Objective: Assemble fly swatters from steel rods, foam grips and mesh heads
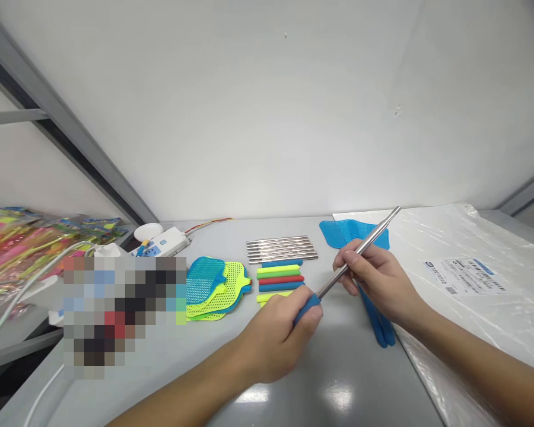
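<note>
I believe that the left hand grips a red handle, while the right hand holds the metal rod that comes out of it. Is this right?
Not quite: the head view shows that the handle is blue, not red. The left hand does grip it, and the right hand holds the metal rod that comes out of it.

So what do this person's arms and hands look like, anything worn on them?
Both the left hand and the right hand are ungloved, with no ring or watch showing. The left forearm and right forearm show no sleeves, cables or clear markings as far as the picture reaches.
</note>
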Motion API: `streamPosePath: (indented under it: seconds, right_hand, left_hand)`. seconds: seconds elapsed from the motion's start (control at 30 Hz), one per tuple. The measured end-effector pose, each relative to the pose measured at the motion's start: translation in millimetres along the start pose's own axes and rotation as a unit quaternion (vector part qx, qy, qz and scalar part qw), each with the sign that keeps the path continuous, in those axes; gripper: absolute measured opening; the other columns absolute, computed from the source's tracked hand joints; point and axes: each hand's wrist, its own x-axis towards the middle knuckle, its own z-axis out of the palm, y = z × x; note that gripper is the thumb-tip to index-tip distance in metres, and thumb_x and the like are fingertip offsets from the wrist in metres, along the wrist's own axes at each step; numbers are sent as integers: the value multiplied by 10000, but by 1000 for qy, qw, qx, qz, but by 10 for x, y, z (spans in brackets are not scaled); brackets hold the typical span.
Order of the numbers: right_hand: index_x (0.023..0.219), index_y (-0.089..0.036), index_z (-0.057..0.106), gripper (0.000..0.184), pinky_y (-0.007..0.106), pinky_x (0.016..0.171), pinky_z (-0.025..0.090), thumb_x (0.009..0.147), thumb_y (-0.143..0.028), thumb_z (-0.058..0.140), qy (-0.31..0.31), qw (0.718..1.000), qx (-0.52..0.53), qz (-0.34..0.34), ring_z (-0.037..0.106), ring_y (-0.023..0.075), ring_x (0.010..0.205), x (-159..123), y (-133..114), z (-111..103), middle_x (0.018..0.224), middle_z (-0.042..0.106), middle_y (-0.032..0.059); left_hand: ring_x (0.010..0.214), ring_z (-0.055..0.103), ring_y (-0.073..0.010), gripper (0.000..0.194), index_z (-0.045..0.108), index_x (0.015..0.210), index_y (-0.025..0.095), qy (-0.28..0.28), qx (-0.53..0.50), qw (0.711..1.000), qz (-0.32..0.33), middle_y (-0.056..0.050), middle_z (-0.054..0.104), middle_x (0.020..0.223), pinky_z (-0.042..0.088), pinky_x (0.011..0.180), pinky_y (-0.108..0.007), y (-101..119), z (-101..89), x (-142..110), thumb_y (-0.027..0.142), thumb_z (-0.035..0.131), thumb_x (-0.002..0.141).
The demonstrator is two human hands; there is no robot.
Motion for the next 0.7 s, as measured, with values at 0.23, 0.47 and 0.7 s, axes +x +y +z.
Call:
streamPosePath:
  seconds: [0.23,0.47,0.7]
  right_hand:
    - [914,-221,678,149,246,625,460,882,-358,631,-163,984,-33,66,543,104,662,-90,-51,102,812,593,4]
    - [1051,-232,627,281,242,524,413,891,-460,586,-57,997,46,38,440,87,559,-27,25,21,746,479,-22]
    - [779,-190,640,272,261,476,386,884,-438,600,-15,999,15,25,424,100,487,51,15,-65,585,439,-35]
  left_hand:
    - [684,483,-130,278,541,939,217,3,-16,1000,26,27,526,746,345,649,-266,-1,-10,0,376,321,998]
    - [635,441,-118,313,483,767,204,14,6,1000,-11,39,470,672,328,600,-251,-7,-12,27,390,349,980]
    - [648,461,-123,304,501,816,206,15,11,999,-30,34,502,701,316,594,-261,9,-24,35,399,342,989]
